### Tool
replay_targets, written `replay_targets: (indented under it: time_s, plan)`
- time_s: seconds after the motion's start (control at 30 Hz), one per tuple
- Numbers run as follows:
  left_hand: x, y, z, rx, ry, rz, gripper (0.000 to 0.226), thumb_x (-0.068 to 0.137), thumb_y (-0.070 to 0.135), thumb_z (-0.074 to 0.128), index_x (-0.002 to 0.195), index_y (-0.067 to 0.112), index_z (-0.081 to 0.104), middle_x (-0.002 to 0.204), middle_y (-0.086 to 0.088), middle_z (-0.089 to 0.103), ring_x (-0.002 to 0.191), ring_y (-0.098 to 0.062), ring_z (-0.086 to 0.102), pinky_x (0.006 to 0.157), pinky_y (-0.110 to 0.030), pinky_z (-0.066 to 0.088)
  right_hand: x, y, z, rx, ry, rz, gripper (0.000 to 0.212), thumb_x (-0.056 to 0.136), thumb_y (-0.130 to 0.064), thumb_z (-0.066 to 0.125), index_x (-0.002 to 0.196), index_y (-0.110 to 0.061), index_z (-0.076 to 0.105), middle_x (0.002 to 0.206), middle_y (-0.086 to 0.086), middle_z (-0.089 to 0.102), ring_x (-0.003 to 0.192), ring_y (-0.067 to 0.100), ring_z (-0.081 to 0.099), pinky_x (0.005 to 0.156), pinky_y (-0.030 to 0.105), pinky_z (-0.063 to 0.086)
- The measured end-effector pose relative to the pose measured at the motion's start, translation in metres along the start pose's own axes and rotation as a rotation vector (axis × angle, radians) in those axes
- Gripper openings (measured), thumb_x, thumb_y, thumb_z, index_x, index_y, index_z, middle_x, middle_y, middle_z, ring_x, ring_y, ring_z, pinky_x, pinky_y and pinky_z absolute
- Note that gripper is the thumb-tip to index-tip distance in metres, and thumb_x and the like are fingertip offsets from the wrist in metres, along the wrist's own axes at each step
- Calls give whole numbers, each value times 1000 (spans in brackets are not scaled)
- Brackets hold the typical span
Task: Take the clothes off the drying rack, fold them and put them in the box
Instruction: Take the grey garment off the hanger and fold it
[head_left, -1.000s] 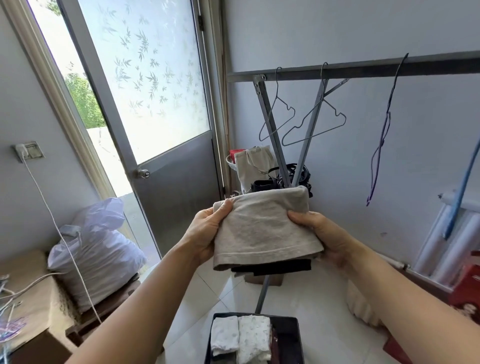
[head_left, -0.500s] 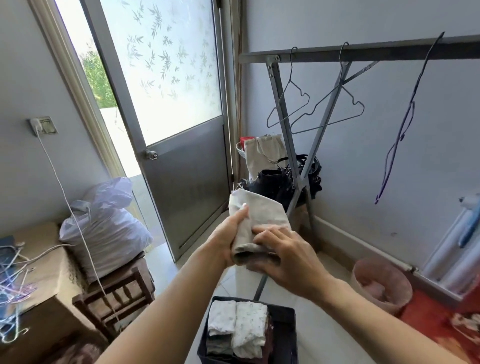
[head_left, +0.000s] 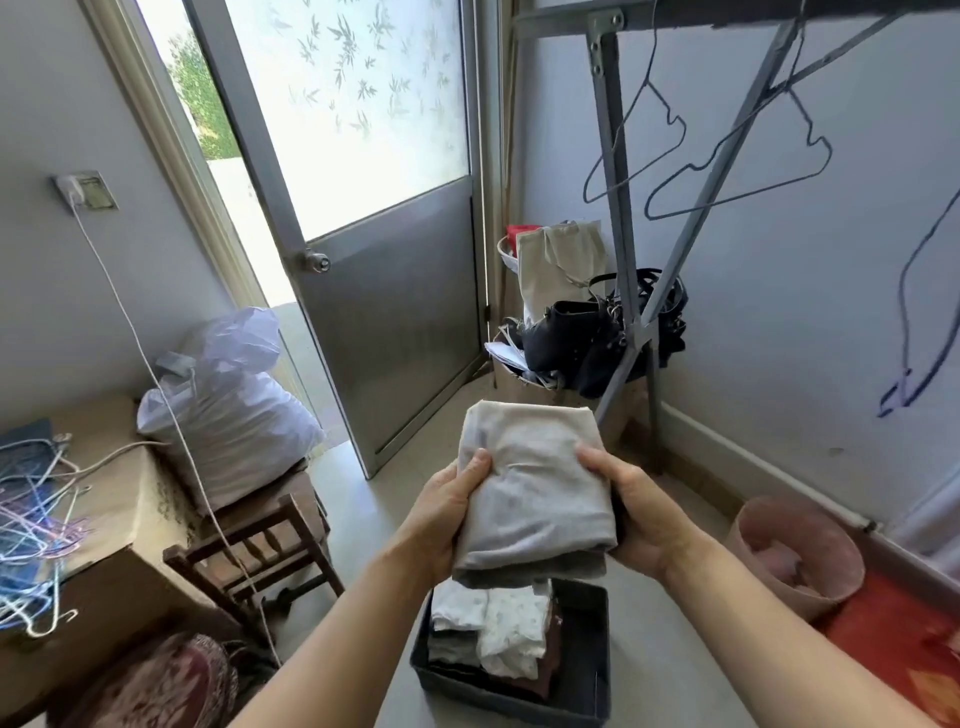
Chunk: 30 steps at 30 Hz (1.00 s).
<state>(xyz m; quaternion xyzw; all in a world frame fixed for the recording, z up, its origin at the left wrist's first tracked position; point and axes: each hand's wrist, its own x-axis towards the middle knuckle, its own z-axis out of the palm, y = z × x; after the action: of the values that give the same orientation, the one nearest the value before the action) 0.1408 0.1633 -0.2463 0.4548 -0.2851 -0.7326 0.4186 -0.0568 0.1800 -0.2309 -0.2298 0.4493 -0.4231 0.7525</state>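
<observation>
A folded beige garment (head_left: 535, 488) is held in the air between both hands. My left hand (head_left: 441, 514) grips its left edge and my right hand (head_left: 636, 514) grips its right edge, thumbs on top. Directly below it on the floor stands the dark box (head_left: 587, 680), which holds several folded clothes (head_left: 498, 629), white ones on top. The grey metal drying rack (head_left: 613, 208) stands behind, with only bare wire hangers (head_left: 727, 171) on its bar.
A metal door (head_left: 384, 291) stands ajar at the left. Bags (head_left: 587, 332) are piled at the rack's foot. A white sack (head_left: 228, 410) lies on a wooden stool (head_left: 260, 551). Loose hangers (head_left: 31, 530) lie on a cardboard box at the left. A pink basket (head_left: 795, 556) stands at the right.
The garment has been folded smaller and now lies flat between both hands, lower and right over the box. The view has tipped downward.
</observation>
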Motion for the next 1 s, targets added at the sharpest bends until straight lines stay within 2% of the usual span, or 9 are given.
replay_targets:
  time_s: [0.17, 0.27, 0.33, 0.47, 0.57, 0.63, 0.7, 0.77, 1.0]
  plan:
    - [48, 9, -41, 209, 214, 216, 39, 99, 19, 56, 133, 32, 42, 96, -13, 65, 73, -19, 68, 56, -28, 58, 75, 9, 19, -195, 269, -217, 41, 96, -8, 53, 137, -11, 47, 122, 8, 61, 100, 22, 64, 73, 33, 55]
    - [77, 26, -67, 209, 160, 146, 20, 100, 17, 54, 114, 26, 66, 103, -15, 68, 80, -21, 69, 66, -33, 60, 116, 7, 30, -247, 245, -318, 55, 98, -4, 48, 143, -35, 39, 127, -9, 50, 111, 18, 58, 80, 30, 56]
    - [97, 38, -87, 222, 54, 50, 20, 98, 18, 56, 109, 26, 72, 125, -12, 64, 102, -25, 67, 84, -41, 56, 142, 4, 35, -154, 209, -266, 43, 100, -1, 41, 132, -26, 55, 126, -3, 56, 105, 17, 62, 70, 23, 57]
    - [140, 58, -122, 330, -180, -87, 70, 81, 11, 77, 139, 38, 49, 137, -2, 48, 109, -25, 64, 77, -38, 57, 193, 3, 36, -87, 178, -124, 21, 100, -10, 46, 104, -9, 67, 108, 5, 68, 89, 13, 67, 65, 20, 53]
    - [174, 58, -144, 432, -270, -158, 100, 70, 9, 81, 149, 43, 30, 138, -1, 41, 112, -27, 60, 71, -33, 56, 227, 12, 27, -187, 168, -8, 19, 93, -8, 57, 76, -13, 49, 79, 4, 52, 63, 9, 57, 54, 21, 45]
    - [192, 49, -156, 434, -297, -194, 107, 72, 1, 80, 151, 45, 22, 137, 1, 39, 113, -25, 61, 73, -34, 56, 246, 22, 13, -181, 153, 37, 19, 88, -6, 63, 106, -7, 56, 102, 7, 56, 78, 10, 62, 61, 23, 51]
    - [212, 32, -170, 423, -304, -230, 112, 70, 0, 81, 150, 48, 19, 137, 4, 38, 116, -23, 61, 78, -36, 57, 266, 40, -6, -194, 122, 73, 71, 85, -7, 66, 146, -28, 35, 132, -2, 44, 101, 11, 60, 75, 25, 52]
    - [229, 7, -184, 377, -292, -256, 112, 66, 1, 80, 148, 51, 22, 142, 4, 34, 121, -25, 58, 82, -38, 57, 283, 62, -20, -236, 54, 119, 78, 84, -4, 66, 146, -39, 33, 135, -7, 39, 103, 11, 60, 74, 22, 53]
    - [301, -133, -250, 259, -126, -368, 73, 69, -1, 74, 128, 40, 60, 136, -11, 54, 120, -31, 60, 103, -47, 48, 363, 175, -96, -174, 186, 189, 53, 77, -1, 72, 123, -25, 64, 126, 14, 62, 102, 28, 69, 76, 31, 59]
